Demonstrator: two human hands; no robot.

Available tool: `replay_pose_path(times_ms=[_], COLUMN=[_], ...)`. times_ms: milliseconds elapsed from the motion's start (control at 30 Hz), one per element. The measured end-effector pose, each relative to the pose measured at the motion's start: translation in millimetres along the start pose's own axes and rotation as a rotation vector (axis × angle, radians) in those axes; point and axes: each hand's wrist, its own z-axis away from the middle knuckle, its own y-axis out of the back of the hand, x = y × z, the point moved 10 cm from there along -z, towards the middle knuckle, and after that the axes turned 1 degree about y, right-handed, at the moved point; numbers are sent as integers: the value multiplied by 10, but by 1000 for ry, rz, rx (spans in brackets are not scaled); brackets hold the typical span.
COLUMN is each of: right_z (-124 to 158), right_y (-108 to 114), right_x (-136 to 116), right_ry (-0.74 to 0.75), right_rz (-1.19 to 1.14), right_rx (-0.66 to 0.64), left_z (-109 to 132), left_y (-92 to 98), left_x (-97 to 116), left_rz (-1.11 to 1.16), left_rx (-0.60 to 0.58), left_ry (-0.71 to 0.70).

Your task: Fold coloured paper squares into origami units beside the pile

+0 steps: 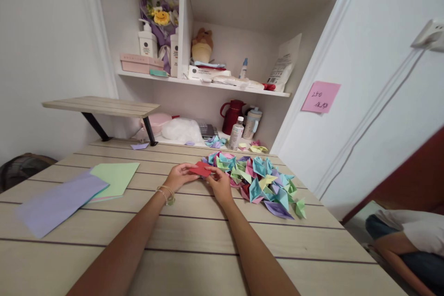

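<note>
A small piece of folded red paper [201, 169] is held between both hands, just above the slatted wooden table [194, 236]. Its left end is pinched by my left hand [180, 176], which has bracelets at the wrist. My right hand [220, 184] grips the right end between thumb and fingers. Close beside my right hand lies a heap of folded paper boats [256, 180] in blue, green, pink, yellow and purple. To the left rest flat sheets, a purple sheet [65, 201] partly over a green sheet [116, 178].
A small raised wooden shelf [104, 105] on black legs stands at the back left. Behind the heap are a clear bottle [236, 134], a red jug [233, 118] and a tumbler [252, 124]. White shelving rises behind the table. A seated person [409, 240] is partly visible at right.
</note>
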Motion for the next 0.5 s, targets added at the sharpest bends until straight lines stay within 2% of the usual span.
replay_pose_path(times_ms=[167, 500], right_z=[10, 25], right_y=[-49, -98], right_x=[17, -25], right_ry=[-20, -6], right_rz=[-42, -164], right_rx=[-45, -74], left_z=[1, -45], left_y=[-46, -9], left_x=[20, -120], left_rz=[-2, 41], left_rx=[-29, 7], left_ry=[-2, 54])
